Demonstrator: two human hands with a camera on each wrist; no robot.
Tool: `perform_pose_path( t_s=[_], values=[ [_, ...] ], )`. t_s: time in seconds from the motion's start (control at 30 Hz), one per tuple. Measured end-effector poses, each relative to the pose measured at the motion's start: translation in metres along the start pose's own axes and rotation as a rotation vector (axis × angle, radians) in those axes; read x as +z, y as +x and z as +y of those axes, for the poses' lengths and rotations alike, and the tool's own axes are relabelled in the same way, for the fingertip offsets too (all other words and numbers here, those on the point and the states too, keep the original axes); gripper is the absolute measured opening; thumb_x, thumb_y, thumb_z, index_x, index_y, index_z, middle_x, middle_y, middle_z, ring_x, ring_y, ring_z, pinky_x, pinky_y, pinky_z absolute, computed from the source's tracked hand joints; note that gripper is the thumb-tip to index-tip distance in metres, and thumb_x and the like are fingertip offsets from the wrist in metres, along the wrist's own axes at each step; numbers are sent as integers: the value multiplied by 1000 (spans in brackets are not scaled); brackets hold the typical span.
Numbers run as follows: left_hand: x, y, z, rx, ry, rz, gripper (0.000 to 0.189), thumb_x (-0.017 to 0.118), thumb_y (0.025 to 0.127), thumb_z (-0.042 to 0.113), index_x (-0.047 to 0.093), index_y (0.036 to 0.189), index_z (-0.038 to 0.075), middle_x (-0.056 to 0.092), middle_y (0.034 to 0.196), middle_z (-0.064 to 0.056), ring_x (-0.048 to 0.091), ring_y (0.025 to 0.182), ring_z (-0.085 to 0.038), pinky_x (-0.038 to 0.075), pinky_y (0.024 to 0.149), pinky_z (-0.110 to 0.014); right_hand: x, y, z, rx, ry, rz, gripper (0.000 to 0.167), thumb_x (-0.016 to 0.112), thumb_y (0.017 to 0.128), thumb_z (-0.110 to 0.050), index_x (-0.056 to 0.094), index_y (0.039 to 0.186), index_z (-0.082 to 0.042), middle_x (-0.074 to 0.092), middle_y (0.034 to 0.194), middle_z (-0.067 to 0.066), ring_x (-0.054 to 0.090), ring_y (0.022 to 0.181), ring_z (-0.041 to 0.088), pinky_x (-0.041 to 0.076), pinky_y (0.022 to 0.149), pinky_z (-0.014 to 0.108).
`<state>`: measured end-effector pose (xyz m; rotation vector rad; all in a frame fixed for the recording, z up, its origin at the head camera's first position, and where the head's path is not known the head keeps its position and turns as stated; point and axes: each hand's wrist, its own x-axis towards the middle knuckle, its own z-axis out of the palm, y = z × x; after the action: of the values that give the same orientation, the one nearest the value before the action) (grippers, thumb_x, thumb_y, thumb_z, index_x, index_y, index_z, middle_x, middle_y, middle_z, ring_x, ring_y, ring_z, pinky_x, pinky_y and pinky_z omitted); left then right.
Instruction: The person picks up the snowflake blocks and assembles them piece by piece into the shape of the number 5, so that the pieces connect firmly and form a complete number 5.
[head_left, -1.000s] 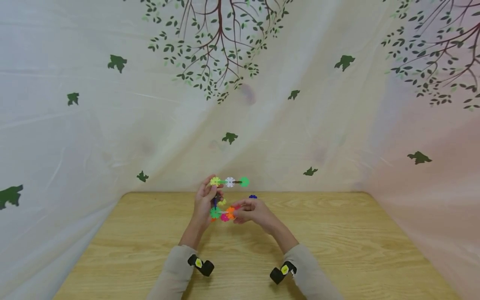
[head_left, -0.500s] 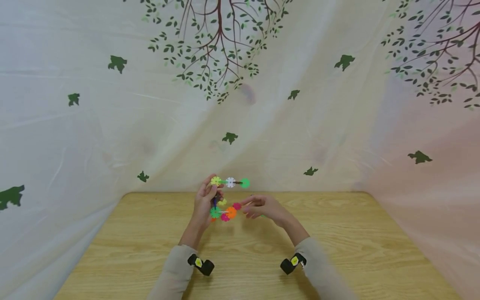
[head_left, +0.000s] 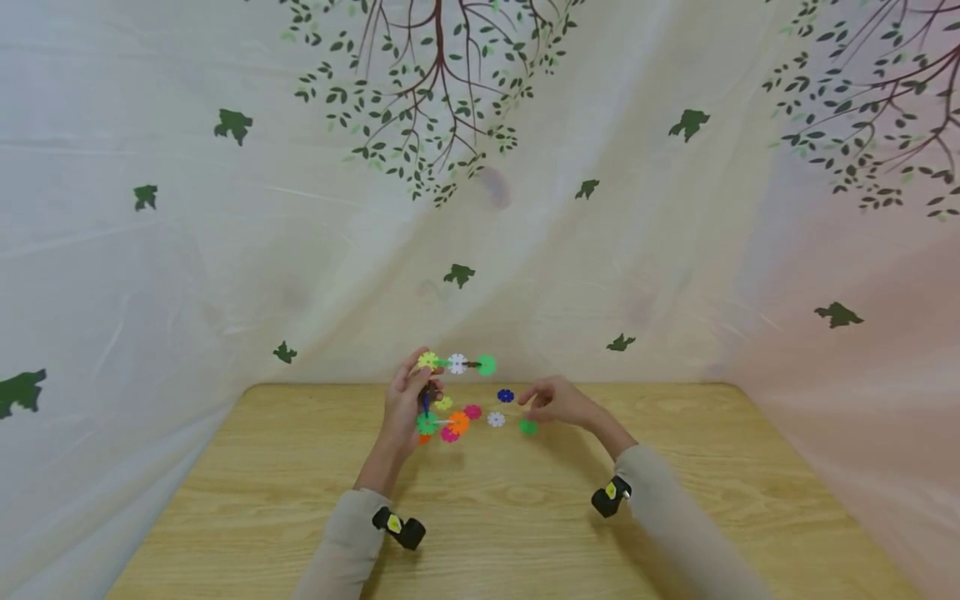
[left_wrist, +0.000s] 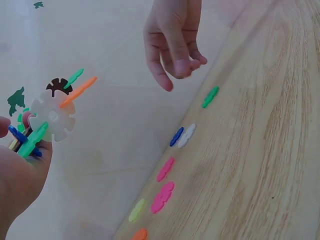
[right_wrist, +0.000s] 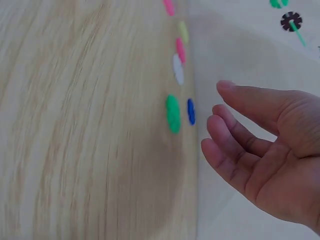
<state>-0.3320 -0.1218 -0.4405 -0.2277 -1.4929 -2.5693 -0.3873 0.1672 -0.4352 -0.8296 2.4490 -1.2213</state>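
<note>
My left hand (head_left: 401, 408) grips a chain of joined plastic snowflake discs (head_left: 457, 363), raised above the table's far part. Yellow, green, white, brown and orange discs show in it; the fingers hide part. In the left wrist view a white disc (left_wrist: 55, 116) of the chain carries an orange disc (left_wrist: 78, 92) set edge-on. My right hand (head_left: 561, 402) hovers to the right, holding nothing, its fingers loosely bent and thumb apart in the right wrist view. Closest to it on the table are a loose green disc (head_left: 528, 427) and a blue disc (head_left: 506, 396).
Further loose discs lie along the wooden table (head_left: 675, 500): a white one (head_left: 496, 419), two pink ones (left_wrist: 163, 197), a yellow one (left_wrist: 136, 210) and an orange one (left_wrist: 140, 234). A printed curtain (head_left: 525, 275) hangs behind the table's far edge.
My right hand has let go of the chain's lower orange disc and moved right, uncovering loose discs on the table. The left hand still holds the chain in nearly the same place.
</note>
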Motion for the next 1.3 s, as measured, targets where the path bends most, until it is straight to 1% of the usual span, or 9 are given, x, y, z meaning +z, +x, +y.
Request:
perform_pose_path(
  t_s=[0.07, 0.13, 0.3, 0.43, 0.7, 0.97, 1.17, 1.23, 1.3],
  values=[
    [0, 0, 0, -2, 5, -3, 50, 47, 109, 11, 34, 156, 0, 71, 101, -1, 62, 77, -7, 54, 68, -16, -3, 0, 3, 5, -48, -24, 28, 71, 91, 0, 67, 116, 12, 70, 85, 21, 58, 71, 13, 51, 66, 28],
    [-1, 0, 0, 0, 12, -4, 50, 47, 109, 12, 34, 156, 1, 71, 101, -1, 62, 77, -7, 54, 69, -16, -5, 0, 6, 9, -85, -42, 27, 73, 89, 0, 69, 114, 11, 70, 87, 17, 57, 74, 11, 49, 66, 24],
    [0, 0, 2, 8, 22, -3, 48, 48, 109, 13, 37, 154, 4, 71, 100, 0, 63, 78, -6, 54, 69, -16, -4, 4, 16, -6, -123, -66, 26, 75, 87, 2, 70, 112, 10, 70, 95, 22, 59, 80, 14, 50, 68, 22],
    [0, 0, 1, 9, 21, -11, 49, 48, 109, 14, 37, 155, 3, 71, 103, -2, 63, 78, -7, 55, 70, -16, 0, 6, 23, -19, -120, -64, 26, 75, 86, 5, 70, 111, 11, 70, 95, 25, 59, 79, 14, 49, 68, 20],
    [1, -2, -3, -2, 20, -3, 51, 48, 108, 12, 34, 156, 1, 71, 101, -1, 62, 77, -7, 54, 68, -16, 6, 1, 30, -3, -103, -62, 24, 74, 87, 4, 71, 110, 10, 67, 89, 21, 52, 78, 14, 45, 67, 21],
    [1, -1, -3, -2, 51, -11, 51, 47, 109, 13, 34, 156, 1, 70, 97, 7, 62, 78, -6, 55, 70, -16, 7, 0, 32, -8, -85, -53, 22, 77, 84, 6, 69, 104, 9, 65, 89, 24, 52, 79, 14, 46, 69, 22],
    [1, 0, -4, 1, 52, -11, 50, 47, 109, 13, 35, 156, 2, 70, 98, 3, 62, 78, -7, 55, 69, -17, 7, 4, 33, 14, -94, -44, 25, 80, 80, 5, 67, 101, 4, 65, 91, 13, 55, 82, 13, 49, 72, 23],
    [0, 0, -5, 0, 51, -12, 50, 48, 109, 13, 35, 156, 2, 69, 100, 1, 62, 78, -8, 54, 69, -17, 7, 5, 32, 33, -94, -41, 25, 81, 80, 6, 67, 101, 3, 66, 93, 12, 56, 83, 14, 50, 73, 23],
    [0, 0, -5, -3, 49, -13, 51, 48, 108, 13, 35, 156, 2, 69, 101, 0, 62, 78, -8, 54, 68, -17, 8, 5, 31, 46, -85, -37, 25, 80, 80, 6, 66, 101, 4, 66, 94, 13, 57, 85, 16, 50, 73, 23]
  ],
)
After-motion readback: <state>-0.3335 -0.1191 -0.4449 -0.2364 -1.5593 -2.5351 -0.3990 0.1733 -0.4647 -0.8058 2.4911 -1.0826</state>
